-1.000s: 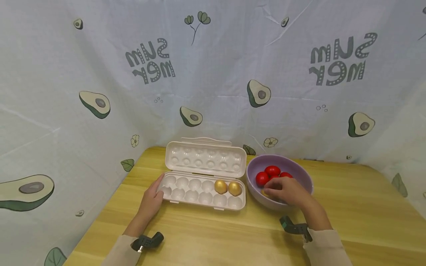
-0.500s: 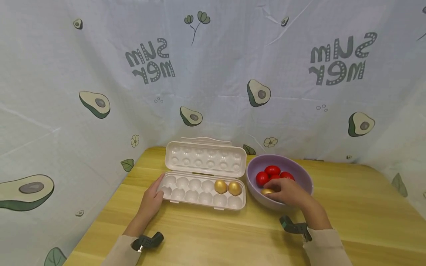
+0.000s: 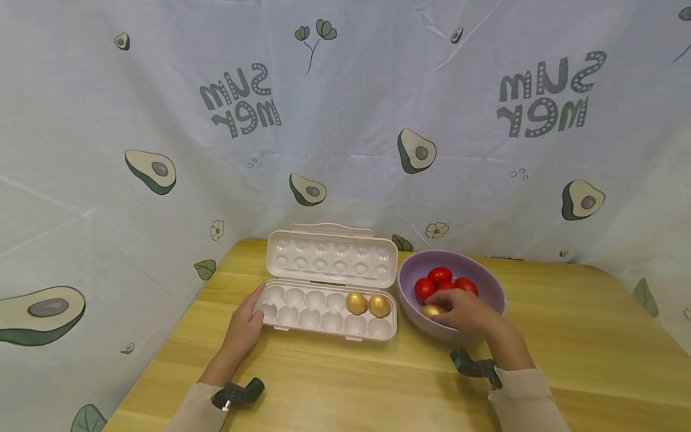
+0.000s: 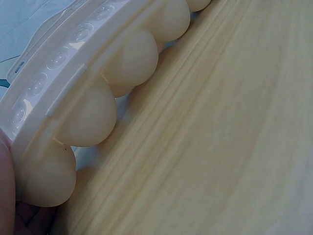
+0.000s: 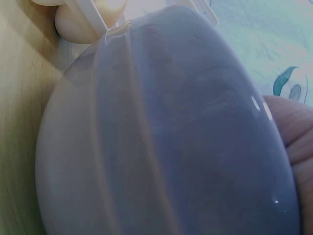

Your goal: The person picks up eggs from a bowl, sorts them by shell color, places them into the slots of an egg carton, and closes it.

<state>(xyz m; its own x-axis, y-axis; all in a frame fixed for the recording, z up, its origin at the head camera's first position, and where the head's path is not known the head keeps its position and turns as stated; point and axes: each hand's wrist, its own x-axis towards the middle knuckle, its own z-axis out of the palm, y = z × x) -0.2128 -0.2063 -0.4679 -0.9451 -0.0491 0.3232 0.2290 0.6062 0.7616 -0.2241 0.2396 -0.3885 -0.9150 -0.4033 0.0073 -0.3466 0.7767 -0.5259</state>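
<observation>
My left hand (image 3: pixel 245 324) grips the left end of an open white plastic egg carton (image 3: pixel 308 330), thumb at the near corner. In the left wrist view the carton's rounded cups (image 4: pixel 93 115) show from the side, with part of the hand at the left edge and fingers beneath. Two golden eggs (image 3: pixel 356 303) sit side by side in the back row at the right end. Inside the purple bowl (image 3: pixel 490 282), my right hand (image 3: pixel 468 310) pinches another golden egg (image 3: pixel 432 310). Several red eggs (image 3: pixel 424 289) lie behind it. The bowl's wall hides the fingertips in the right wrist view.
The carton's lid (image 3: pixel 332 259) is folded back toward the patterned cloth (image 3: pixel 345 120) behind the table. The bowl stands close against the carton's right end. Wooden tabletop (image 3: pixel 345 384) runs along the front and right.
My right hand has shifted slightly in the bowl, leaving more of the golden egg showing between thumb and fingers. My left hand stays on the carton. The head view has shifted a little.
</observation>
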